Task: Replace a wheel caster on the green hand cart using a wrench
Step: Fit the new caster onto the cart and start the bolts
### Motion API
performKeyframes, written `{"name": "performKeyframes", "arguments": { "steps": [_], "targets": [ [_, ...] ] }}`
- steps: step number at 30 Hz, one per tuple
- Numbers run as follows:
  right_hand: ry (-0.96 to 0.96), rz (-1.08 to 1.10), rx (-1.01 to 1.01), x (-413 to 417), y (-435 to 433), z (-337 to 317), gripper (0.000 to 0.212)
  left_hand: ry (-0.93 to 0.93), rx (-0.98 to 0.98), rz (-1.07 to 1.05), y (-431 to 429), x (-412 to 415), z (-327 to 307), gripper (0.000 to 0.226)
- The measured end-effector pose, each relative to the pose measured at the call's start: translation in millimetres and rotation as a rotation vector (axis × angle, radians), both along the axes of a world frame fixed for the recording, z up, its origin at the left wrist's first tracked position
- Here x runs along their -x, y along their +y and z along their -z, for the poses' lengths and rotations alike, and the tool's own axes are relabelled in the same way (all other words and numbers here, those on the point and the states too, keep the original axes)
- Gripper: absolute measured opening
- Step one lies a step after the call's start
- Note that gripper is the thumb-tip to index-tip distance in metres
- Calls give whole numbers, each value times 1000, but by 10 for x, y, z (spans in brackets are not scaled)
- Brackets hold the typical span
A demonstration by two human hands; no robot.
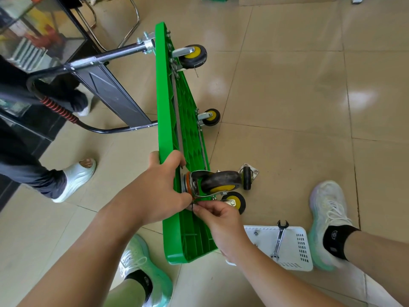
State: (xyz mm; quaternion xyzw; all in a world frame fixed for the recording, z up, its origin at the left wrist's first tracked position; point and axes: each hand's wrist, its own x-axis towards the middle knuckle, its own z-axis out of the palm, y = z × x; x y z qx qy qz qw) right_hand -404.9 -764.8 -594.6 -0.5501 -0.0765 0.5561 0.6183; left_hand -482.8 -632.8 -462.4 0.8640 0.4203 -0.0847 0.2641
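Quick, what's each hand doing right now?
Left hand: grips edge of green plastic cart deck.
Right hand: pinches a small part beside the black-and-yellow caster; unclear what.

Green cart (168, 129) on edge, wrench (279, 238) nearby

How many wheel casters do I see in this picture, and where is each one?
5. On the green cart: far caster, middle caster, upper near caster, lower near caster. A loose caster lies on the floor beside them. None seems hidden.

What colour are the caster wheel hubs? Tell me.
Yellow hubs in black tyres; head view shows them best.
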Motion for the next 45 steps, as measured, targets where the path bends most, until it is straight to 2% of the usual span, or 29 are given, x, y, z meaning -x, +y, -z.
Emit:
{"name": "performKeyframes", "arguments": {
  "steps": [9, 14, 19, 23, 28, 33, 37, 40, 43, 45],
  "targets": [
    [-47, -13, -3, -22, -3, 18, 6, 6, -6, 0, -16, -1, -5, 56],
    [-61, -37, 0, -31, -30, -6, 4, -26, 5, -17, -45, 0, 1, 81],
    [-103, -93, 6, -109, -111, -64, 8, -166, 74, -38, -98, 74, 36, 96],
    [-216, -153, 64, -210, -236, -100, 12, -260, 153, -62, -139, 157, 65, 91],
    [-268, -141, 145, -350, -427, -105, 12, -341, 231, -85, -162, 213, 62, 80],
    [-405, -199, 371, -578, -650, 301, 9, -409, 271, -101, -161, 233, 124, 73],
    [-533, -256, 428, -605, -773, 797, 7, -426, 263, -98, -140, 240, 214, 72],
    [-684, -410, 455, -563, -771, 1220, 19, -443, 262, -104, -138, 238, 253, 72],
    [-781, -558, 505, -475, -703, 1662, 10, -475, 276, -116, -136, 257, 276, 71],
    [-810, -615, 542, -417, -635, 1923, 16, -488, 284, -121, -135, 267, 282, 74]
  ]
}}
